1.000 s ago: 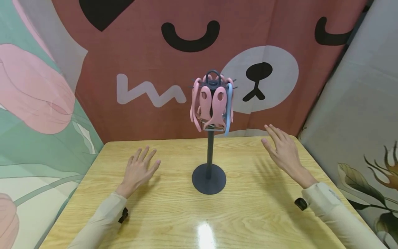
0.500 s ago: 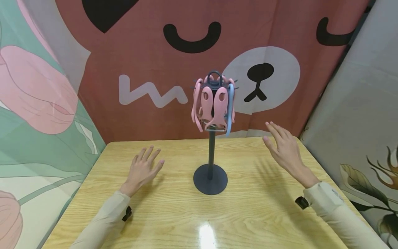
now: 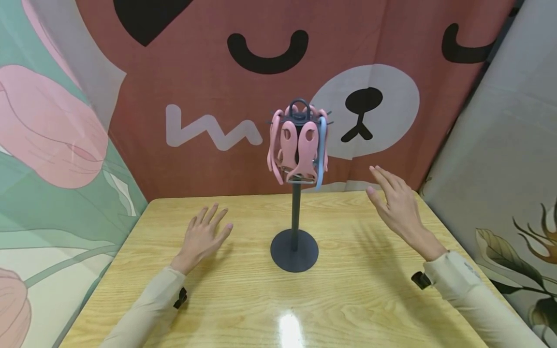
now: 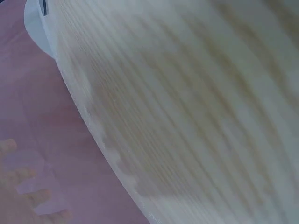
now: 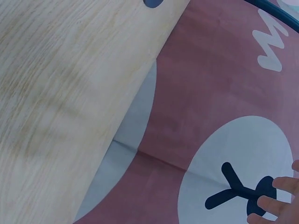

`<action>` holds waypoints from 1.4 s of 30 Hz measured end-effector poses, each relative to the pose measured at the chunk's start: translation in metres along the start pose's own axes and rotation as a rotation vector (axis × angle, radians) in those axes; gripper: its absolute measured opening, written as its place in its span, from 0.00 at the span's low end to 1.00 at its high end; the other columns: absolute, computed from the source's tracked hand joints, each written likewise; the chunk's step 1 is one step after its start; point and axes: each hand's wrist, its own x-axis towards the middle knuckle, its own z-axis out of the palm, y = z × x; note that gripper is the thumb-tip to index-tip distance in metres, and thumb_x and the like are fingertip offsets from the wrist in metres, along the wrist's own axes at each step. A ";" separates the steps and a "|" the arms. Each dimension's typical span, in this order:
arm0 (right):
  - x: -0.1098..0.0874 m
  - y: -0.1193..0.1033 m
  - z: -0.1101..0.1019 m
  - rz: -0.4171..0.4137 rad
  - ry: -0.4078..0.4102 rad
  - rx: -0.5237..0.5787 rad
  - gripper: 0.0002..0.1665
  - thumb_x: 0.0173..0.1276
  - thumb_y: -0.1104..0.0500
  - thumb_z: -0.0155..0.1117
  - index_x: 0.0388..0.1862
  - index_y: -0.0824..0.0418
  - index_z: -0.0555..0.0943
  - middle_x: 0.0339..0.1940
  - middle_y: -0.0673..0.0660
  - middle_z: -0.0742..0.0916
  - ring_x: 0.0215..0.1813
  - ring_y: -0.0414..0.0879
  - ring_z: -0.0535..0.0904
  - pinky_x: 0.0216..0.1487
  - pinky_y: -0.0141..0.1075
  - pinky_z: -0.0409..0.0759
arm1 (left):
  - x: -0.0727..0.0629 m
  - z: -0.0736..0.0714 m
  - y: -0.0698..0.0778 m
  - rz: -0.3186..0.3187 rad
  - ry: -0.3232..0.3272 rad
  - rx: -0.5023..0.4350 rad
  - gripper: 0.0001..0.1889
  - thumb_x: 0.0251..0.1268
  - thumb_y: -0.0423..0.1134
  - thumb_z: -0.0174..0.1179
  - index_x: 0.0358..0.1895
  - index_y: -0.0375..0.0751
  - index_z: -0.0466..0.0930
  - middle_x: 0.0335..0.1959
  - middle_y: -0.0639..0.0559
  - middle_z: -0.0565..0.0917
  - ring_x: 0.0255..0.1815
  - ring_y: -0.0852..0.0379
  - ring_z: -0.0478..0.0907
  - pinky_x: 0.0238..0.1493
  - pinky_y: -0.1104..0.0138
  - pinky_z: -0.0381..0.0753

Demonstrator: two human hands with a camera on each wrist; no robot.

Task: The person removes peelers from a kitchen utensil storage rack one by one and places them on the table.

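Note:
Upright in the middle of the table stands a dark rotating-style hook stand (image 3: 295,208) with a round base and a loop on top. Around its hooks hang several pink vegetable peelers (image 3: 307,147) with metal blades at their lower ends. One blue peeler (image 3: 322,150) hangs on the right side, seen edge-on. My left hand (image 3: 201,241) hovers over the table to the left of the base, fingers spread and holding nothing. To the right of the stand my right hand (image 3: 399,210) is raised, its fingers extended and nothing in it. Both hands are apart from the stand.
The light wooden table (image 3: 243,299) ends at a reddish cloth backdrop (image 3: 196,169) with a cartoon bear face. Patterned cloths (image 3: 52,203) flank it on the left and right. Part of the stand's pole (image 5: 275,10) shows in the right wrist view.
My left hand has drifted slightly to the right, toward the stand. My right hand has risen a little. The stand and peelers stay in place.

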 end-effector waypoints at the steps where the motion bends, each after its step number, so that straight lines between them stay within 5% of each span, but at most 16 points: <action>1: 0.001 -0.001 0.000 0.000 0.003 0.002 0.34 0.78 0.40 0.49 0.76 0.54 0.66 0.72 0.62 0.72 0.69 0.65 0.67 0.63 0.64 0.64 | 0.000 0.000 0.000 0.000 -0.001 0.001 0.35 0.75 0.65 0.42 0.76 0.49 0.62 0.78 0.41 0.56 0.76 0.34 0.49 0.69 0.34 0.50; 42: 0.023 -0.023 -0.012 -0.027 0.117 0.176 0.33 0.76 0.36 0.50 0.72 0.51 0.72 0.64 0.62 0.78 0.64 0.63 0.70 0.54 0.64 0.68 | 0.007 0.010 0.020 0.036 0.023 -0.196 0.34 0.74 0.62 0.48 0.76 0.50 0.62 0.76 0.43 0.61 0.75 0.37 0.56 0.67 0.37 0.60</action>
